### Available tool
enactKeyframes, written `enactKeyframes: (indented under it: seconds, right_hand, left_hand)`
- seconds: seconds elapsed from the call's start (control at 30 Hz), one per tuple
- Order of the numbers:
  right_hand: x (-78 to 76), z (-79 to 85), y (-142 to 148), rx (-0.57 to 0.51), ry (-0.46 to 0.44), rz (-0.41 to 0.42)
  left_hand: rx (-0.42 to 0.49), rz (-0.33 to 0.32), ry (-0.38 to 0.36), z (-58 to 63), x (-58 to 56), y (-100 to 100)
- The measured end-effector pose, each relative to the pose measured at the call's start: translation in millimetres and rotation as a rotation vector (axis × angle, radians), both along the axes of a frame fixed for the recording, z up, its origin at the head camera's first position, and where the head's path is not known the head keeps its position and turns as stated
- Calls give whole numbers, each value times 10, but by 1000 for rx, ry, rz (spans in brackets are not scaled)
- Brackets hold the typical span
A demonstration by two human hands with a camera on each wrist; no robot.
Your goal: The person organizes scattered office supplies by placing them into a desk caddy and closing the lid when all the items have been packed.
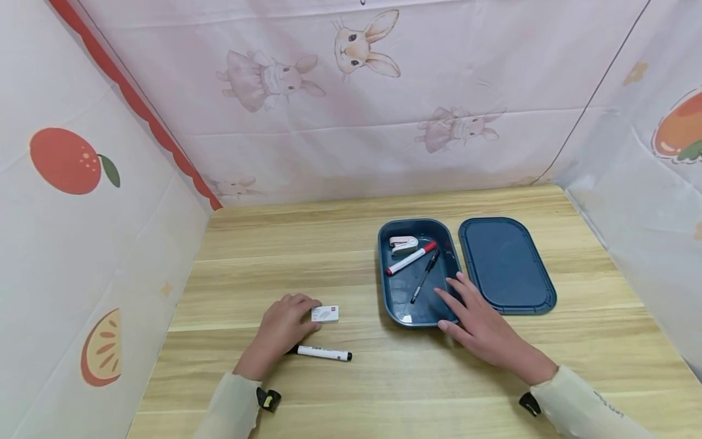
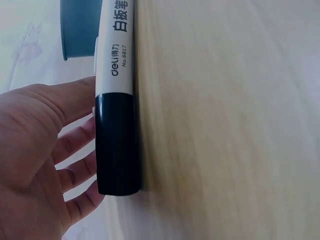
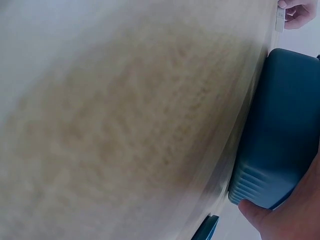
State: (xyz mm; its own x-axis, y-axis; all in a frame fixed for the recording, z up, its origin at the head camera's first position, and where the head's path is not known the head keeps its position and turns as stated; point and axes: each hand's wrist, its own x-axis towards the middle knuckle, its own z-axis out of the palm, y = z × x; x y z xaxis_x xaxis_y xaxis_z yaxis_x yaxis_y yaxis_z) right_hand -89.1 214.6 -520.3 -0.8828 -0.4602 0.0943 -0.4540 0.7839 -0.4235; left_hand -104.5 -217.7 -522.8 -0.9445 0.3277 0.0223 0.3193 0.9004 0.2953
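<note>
My left hand (image 1: 285, 323) pinches the left end of a small white box (image 1: 327, 314) with a red mark, between thumb and fingers. Just in front of that hand lies a whiteboard marker (image 1: 323, 353) with black ends; the left wrist view shows its black cap (image 2: 118, 145) close up, covering most of the box. My right hand (image 1: 479, 326) rests at the front right corner of a dark blue bin (image 1: 382, 286), fingers spread and fairly straight over the rim. Inside the bin are a white mini stapler (image 1: 404, 244), a red-capped marker (image 1: 411, 258) and a black pen (image 1: 425, 277).
A flat dark blue lid (image 1: 507, 262) lies right of the bin on the wood-grain table (image 1: 274, 244). Printed cloth walls (image 1: 351, 152) enclose the table at the back and both sides.
</note>
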Motion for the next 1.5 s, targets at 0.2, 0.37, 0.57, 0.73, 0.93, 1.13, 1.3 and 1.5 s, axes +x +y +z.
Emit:
enactKeyframes:
  seconds: [0.2,0.37,0.57,0.73,0.93,1.13,1.3,1.5]
  right_hand:
    - [0,14,5,6,-11,-1]
    - [-2,0,3,5,-4,1]
    - [-4,-7,4,3,9,0]
    - [-5,-4,6,3,12,-4]
    - [-7,-11,7,8,-2,-1]
    - [-8,-9,13,4,5,-6]
    - [-14,-18,4,9,1,2]
    - [-18,-1,6,8,-17,1]
  left_hand:
    - [-3,6,2,-1,8,-8]
    - [6,6,13,-10,-2,-10]
    - [2,26,-4,33,-46,-6]
    - [-2,22,-6,91,-115,10]
    - [6,23,0,168,-207,30]
    - [13,-5,17,277,-332,155]
    - [7,-34,49,350,-434,297]
    - [22,-58,91,418,-533,461]
